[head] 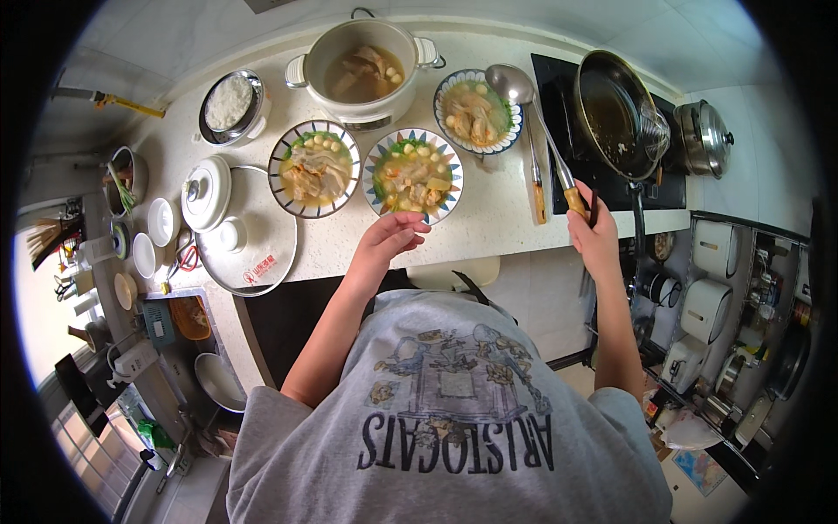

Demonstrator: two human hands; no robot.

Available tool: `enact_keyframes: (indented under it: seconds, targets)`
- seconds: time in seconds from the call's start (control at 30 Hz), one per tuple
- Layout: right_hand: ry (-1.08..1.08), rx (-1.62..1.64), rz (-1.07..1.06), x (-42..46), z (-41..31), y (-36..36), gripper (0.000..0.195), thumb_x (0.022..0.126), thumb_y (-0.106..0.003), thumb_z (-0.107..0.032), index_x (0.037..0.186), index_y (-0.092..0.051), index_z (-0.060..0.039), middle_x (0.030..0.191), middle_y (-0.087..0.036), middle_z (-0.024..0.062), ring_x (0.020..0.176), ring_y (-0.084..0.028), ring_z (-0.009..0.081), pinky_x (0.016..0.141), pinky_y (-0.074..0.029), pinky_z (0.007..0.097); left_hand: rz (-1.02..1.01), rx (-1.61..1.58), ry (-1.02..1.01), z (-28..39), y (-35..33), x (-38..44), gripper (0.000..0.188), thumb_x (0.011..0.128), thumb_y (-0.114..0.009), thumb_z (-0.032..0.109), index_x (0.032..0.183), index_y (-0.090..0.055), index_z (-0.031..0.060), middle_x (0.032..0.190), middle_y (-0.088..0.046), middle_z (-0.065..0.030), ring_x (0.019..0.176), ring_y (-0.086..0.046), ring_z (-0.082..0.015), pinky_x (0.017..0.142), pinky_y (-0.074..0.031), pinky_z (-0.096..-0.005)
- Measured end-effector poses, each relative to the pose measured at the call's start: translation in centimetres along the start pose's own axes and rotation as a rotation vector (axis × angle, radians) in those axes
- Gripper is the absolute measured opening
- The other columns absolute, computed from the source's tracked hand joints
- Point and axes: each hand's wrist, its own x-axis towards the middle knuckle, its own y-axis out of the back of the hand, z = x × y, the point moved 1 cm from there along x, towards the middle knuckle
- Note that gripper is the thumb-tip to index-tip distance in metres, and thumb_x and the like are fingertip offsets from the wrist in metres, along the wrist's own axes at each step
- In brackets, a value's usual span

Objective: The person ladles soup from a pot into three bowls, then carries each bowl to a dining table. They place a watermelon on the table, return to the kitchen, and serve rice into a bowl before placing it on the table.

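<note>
My right hand [594, 232] grips the wooden handle of a steel ladle [556, 141]. The ladle's bowl hangs over the right edge of a blue-rimmed soup bowl [476, 112]. A short dark piece, perhaps the handle's end, shows by my fingers. My left hand [391, 239], fingers loosely curled with nothing visible in them, is at the front rim of the middle soup bowl [414, 173]; contact cannot be made out. Left of it stands another patterned bowl [314, 171]. All three contain meat, pale round pieces and broth. Behind them is a white electric pot [365, 65] with meat in broth.
A second wooden-handled utensil [538, 196] lies beside the black cooktop [563, 190]. A frying pan [612, 111] with a wire strainer and a steel pot [704, 141] stand there. At left are a rice container [229, 105], a glass lid [262, 255], white bowls [162, 221] and the sink [177, 354].
</note>
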Motion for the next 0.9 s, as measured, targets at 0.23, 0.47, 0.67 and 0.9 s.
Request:
enact_keyframes:
  seconds: [0.23, 0.47, 0.67, 0.9]
  targets:
    - [-0.037, 0.488, -0.278, 1.4, -4.4, -0.9, 0.053, 0.098, -0.053, -0.014, 0.148, -0.041, 0.0002, 0.065, -0.049, 0.0011, 0.050, -0.040, 0.0065, 0.045, -0.030, 0.0214, 0.004, -0.032, -0.015, 0.9, 1.5, 0.2, 0.032, 0.101, -0.053, 0.018, 0.129, -0.057, 0.0011, 0.120, -0.066, -0.0074, 0.110, -0.062, -0.0166, 0.101, -0.047, -0.0333]
    - [0.211, -0.016, -0.315, 8.0, -9.5, -8.6, 0.049, 0.096, -0.058, -0.017, 0.144, -0.051, -0.0114, 0.070, -0.057, 0.0043, 0.055, -0.051, 0.0122, 0.053, -0.039, 0.0261, 0.044, -0.037, -0.025, 1.9, 3.4, 0.4, 0.031, 0.101, -0.055, 0.017, 0.129, -0.057, 0.0022, 0.119, -0.067, -0.0074, 0.108, -0.063, -0.0166, 0.100, -0.048, -0.0326]
    - [0.622, -0.844, -0.156, 12.3, -14.0, -12.7, 0.048, 0.092, -0.062, -0.018, 0.139, -0.055, -0.0250, 0.096, -0.070, 0.0134, 0.083, -0.067, 0.0321, 0.072, -0.052, 0.0407, 0.084, -0.057, -0.051, 2.6, 5.3, -0.4, 0.032, 0.100, -0.056, 0.017, 0.129, -0.058, 0.0024, 0.118, -0.068, -0.0076, 0.105, -0.063, -0.0162, 0.100, -0.048, -0.0326]
    - [0.733, -1.033, -0.183, 15.3, -16.1, -13.5, 0.044, 0.092, -0.062, -0.018, 0.135, -0.058, -0.0245, 0.082, -0.068, 0.0104, 0.076, -0.066, 0.0299, 0.067, -0.051, 0.0416, 0.130, -0.037, -0.058, 2.4, 7.4, -0.9, 0.033, 0.099, -0.057, 0.017, 0.129, -0.058, 0.0022, 0.117, -0.068, -0.0076, 0.105, -0.063, -0.0158, 0.098, -0.048, -0.0323]
